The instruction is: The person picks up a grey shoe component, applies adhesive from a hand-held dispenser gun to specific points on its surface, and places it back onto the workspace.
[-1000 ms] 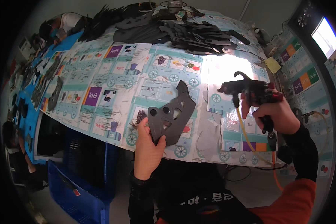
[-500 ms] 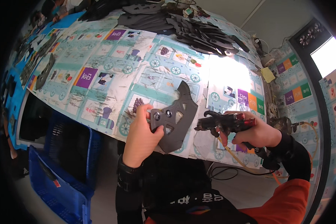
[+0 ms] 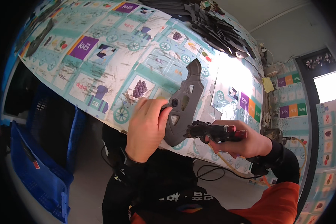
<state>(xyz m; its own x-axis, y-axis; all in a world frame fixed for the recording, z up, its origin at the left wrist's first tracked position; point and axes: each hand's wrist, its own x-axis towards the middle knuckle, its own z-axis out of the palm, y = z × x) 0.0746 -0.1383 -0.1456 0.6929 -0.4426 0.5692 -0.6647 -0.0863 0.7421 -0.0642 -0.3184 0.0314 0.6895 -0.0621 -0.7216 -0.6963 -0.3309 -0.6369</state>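
The dark-grey curved panel [image 3: 183, 119] with cutouts slants, narrow end uppermost; the black-and-red spray gun [image 3: 215, 132] points left beside its lower edge.

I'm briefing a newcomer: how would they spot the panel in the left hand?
Find the table papered in pale-blue printed sheets. Near its front edge, the left hand holds a dark grey panel with angular cutouts. Unlike the dark pieces heaped farther back, it sits alone.
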